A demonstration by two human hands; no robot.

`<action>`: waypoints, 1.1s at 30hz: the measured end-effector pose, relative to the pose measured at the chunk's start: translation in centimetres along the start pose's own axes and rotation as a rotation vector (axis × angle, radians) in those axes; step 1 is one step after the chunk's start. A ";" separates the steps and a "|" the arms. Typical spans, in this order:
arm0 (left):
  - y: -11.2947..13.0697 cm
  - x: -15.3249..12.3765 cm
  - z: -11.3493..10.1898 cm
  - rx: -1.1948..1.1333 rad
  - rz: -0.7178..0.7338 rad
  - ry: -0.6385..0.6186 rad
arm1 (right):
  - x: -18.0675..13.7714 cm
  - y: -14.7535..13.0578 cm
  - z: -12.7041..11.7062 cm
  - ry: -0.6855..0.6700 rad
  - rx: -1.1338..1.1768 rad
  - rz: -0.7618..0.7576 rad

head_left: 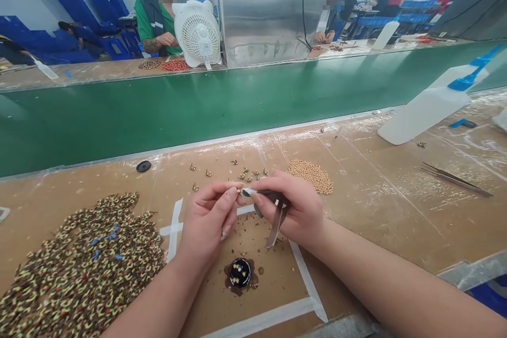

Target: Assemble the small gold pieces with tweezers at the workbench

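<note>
My left hand [212,219] pinches a tiny gold-coloured piece [237,187] between thumb and forefinger. My right hand [293,208] is closed round metal tweezers [275,222], their tip touching that piece. Both hands hover over a square marked in white tape [304,274] on the brown bench. Below them a small black dish [240,272] sits in a dark stain. Several small gold parts [241,173] lie scattered just beyond my fingers. A heap of tan beads [311,174] lies to the right of them.
A big pile of spotted brown-and-yellow pieces [83,264] covers the left of the bench. A second pair of tweezers [455,178] and a white squeeze bottle with blue cap [428,108] lie at right. A green conveyor belt [198,105] runs behind; people sit across it beside a white fan [198,34].
</note>
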State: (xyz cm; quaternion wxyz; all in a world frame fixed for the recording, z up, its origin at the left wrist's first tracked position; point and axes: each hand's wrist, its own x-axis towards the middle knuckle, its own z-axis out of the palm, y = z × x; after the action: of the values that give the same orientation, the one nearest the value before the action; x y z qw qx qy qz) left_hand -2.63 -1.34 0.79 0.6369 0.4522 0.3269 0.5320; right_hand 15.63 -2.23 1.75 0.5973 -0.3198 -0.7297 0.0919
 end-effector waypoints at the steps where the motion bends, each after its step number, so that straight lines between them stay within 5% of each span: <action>1: 0.0 0.0 0.0 0.010 0.002 0.003 | 0.1 0.0 0.0 0.002 -0.013 -0.003; 22: 0.1 -0.3 -0.2 0.036 0.042 -0.057 | 0.0 -0.4 0.0 -0.039 0.046 -0.059; 28: -0.1 -0.4 -0.6 0.195 0.141 -0.113 | 0.0 -0.1 0.4 0.018 -0.012 -0.027; 33: 0.7 -0.5 0.1 0.478 0.218 -0.019 | 1.1 -0.4 -0.9 0.161 -0.057 -0.068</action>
State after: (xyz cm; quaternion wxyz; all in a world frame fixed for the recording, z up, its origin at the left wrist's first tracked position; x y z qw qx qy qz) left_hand -2.91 -1.85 1.45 0.4540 0.6272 0.3867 0.5009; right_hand 16.23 -2.14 3.08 0.6477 -0.3178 -0.6920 0.0247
